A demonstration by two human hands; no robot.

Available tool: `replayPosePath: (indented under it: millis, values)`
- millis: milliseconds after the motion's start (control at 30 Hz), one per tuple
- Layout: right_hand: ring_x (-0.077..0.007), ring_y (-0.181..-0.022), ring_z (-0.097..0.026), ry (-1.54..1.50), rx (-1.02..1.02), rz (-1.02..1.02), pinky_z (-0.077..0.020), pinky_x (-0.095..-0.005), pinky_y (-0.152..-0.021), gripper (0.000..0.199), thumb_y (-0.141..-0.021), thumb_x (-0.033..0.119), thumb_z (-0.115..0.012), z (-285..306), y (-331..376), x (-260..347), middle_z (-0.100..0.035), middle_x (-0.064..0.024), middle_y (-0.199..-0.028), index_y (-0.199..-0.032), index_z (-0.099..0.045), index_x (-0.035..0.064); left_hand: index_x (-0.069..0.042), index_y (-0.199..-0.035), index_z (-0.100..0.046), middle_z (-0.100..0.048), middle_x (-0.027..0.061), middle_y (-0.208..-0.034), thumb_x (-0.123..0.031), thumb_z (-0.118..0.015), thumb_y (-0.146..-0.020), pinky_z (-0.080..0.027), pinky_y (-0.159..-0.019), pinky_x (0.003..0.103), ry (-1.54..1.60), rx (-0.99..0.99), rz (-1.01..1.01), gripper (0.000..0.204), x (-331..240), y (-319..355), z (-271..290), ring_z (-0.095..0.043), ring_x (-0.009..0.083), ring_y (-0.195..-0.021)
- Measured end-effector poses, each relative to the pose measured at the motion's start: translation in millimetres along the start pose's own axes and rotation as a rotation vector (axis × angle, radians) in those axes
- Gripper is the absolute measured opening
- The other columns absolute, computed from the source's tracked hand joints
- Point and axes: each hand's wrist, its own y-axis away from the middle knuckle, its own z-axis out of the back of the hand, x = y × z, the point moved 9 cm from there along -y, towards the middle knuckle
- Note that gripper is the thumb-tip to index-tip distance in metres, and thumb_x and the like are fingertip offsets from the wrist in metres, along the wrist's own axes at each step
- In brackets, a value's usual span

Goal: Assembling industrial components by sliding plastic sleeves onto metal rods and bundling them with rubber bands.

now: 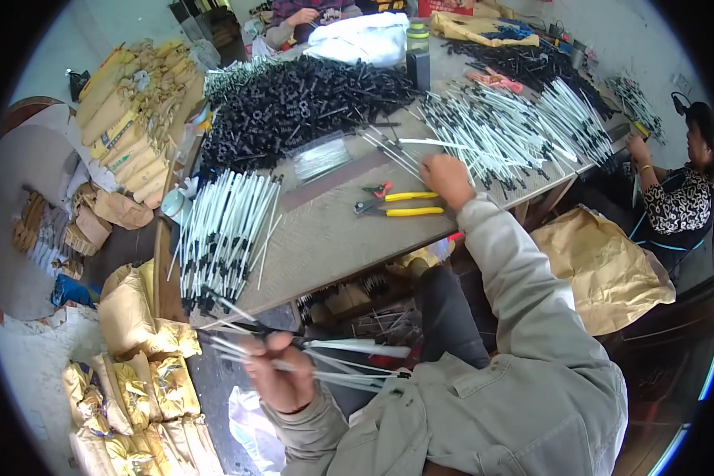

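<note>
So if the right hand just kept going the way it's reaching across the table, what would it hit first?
Most likely the spread of white rods with black ends: the right hand already rests at its near edge, pointing up and away across the table. Depth is hard to judge, so contact may already exist.

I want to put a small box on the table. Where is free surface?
Bare table lies between the near white rods and the yellow-handled pliers, down to the front edge. Crowded: black parts heap behind, white rods around the right hand.
</note>
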Motion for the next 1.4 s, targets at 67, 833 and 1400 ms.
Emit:
replayPosePath:
  millis: [67,833,1400]
  values:
    - [-0.0342,-0.062,-0.06,-0.157,-0.111,-0.017,-0.0464,-0.0436,-0.054,0.023,-0.082,0.027,-0.055,40,24,12,-0.061,-0.0148,-0.069,-0.074,-0.062,0.0067,-0.003,-0.106,-0.044,-0.063,0.0206,-0.079,-0.021,-0.043,-0.094,-0.055,-0.058,0.036,-0.291,-0.016,0.041,0.022,15,-1,8,-0.064,0.0301,-0.068]
    - [-0.0244,-0.062,-0.056,-1.011,0.065,0.445,-0.0444,-0.0327,-0.052,0.011,-0.083,0.016,-0.059,113,193,143,-0.055,-0.0069,-0.072,-0.087,-0.058,0.0058,-0.006,-0.117,-0.045,-0.048,0.0036,-0.071,-0.019,-0.052,-0.091,-0.036,-0.061,0.02,-0.32,-0.434,-0.093,0.031,63,-7,7,-0.044,0.0082,-0.066]
    - [-0.0323,-0.078,-0.061,0.142,0.0,-0.284,-0.0479,-0.0438,-0.064,0.025,-0.072,0.032,-0.062,42,-39,-181,-0.064,-0.0137,-0.08,-0.079,-0.065,0.0075,-0.005,-0.098,-0.045,-0.062,0.0221,-0.078,-0.037,-0.037,-0.095,-0.05,-0.074,0.058,-0.289,0.354,0.076,0.033,57,5,-41,-0.063,0.0385,-0.072]
